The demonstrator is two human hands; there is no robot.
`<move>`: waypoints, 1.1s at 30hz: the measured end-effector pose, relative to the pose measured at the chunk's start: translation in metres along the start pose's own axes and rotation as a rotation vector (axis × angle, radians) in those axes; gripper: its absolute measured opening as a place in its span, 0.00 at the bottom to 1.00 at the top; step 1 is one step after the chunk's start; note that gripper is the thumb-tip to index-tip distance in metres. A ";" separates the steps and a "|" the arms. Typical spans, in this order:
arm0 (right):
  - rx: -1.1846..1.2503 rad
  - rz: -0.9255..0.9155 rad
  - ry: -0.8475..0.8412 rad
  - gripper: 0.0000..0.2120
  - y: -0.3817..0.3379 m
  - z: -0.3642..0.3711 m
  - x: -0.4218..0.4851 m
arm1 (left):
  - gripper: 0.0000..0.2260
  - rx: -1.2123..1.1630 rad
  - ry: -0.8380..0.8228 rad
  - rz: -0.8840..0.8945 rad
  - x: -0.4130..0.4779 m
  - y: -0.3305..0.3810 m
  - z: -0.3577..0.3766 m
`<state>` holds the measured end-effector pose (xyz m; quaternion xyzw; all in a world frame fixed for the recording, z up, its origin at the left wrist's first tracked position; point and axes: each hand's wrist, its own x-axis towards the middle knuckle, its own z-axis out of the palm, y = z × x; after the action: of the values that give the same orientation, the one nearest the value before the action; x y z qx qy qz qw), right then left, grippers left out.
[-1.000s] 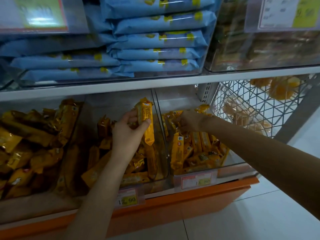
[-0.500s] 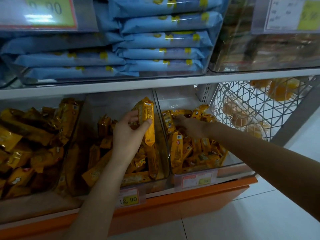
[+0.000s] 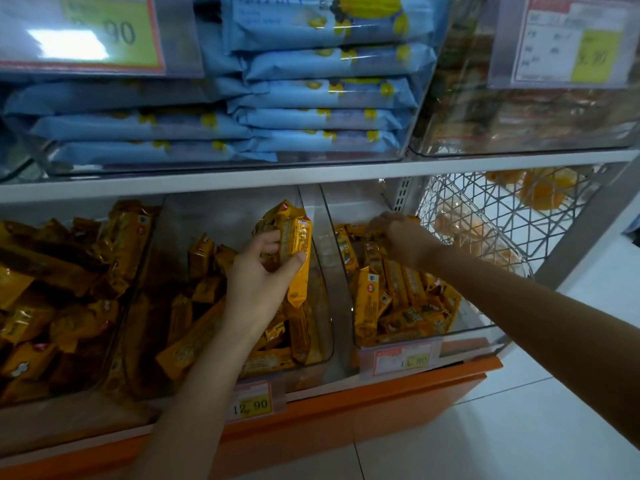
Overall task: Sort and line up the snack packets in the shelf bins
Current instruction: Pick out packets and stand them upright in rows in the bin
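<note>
My left hand [image 3: 258, 275] grips a small bundle of yellow snack packets [image 3: 294, 251], held upright over the middle clear bin [image 3: 329, 327] on the lower shelf. Loose yellow packets lie jumbled in that bin below the hand. My right hand [image 3: 398, 233] reaches deep into the right clear bin [image 3: 478, 332], its fingers down among the yellow packets [image 3: 391, 299] at the back; what the fingers hold is hidden. Several packets in the right bin stand in a rough row.
A left bin holds a heap of darker yellow packets [image 3: 62, 278]. Blue packets [image 3: 322, 98] are stacked in a clear bin on the shelf above. A wire basket [image 3: 485, 220] with orange goods stands at the right. Price tags [image 3: 252, 403] hang on the bin fronts above an orange base.
My right hand has reached further back and to the right in the right bin. My left hand keeps the packets upright in nearly the same place.
</note>
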<state>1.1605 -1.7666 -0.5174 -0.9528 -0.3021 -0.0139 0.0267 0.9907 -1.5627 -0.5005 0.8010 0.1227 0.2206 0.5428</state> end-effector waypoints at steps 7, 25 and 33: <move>0.093 0.315 -0.098 0.21 0.022 0.001 0.004 | 0.15 -0.018 -0.066 0.045 0.000 0.005 0.009; 0.407 0.153 -0.111 0.29 -0.011 0.008 -0.020 | 0.11 0.112 -0.380 0.233 -0.006 0.010 0.002; 0.307 0.119 -0.179 0.26 -0.011 0.010 -0.023 | 0.12 0.093 -0.179 0.286 -0.011 0.004 0.012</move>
<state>1.1356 -1.7707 -0.5275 -0.9511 -0.2448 0.1189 0.1458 0.9863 -1.5789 -0.5027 0.8509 -0.0312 0.2173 0.4772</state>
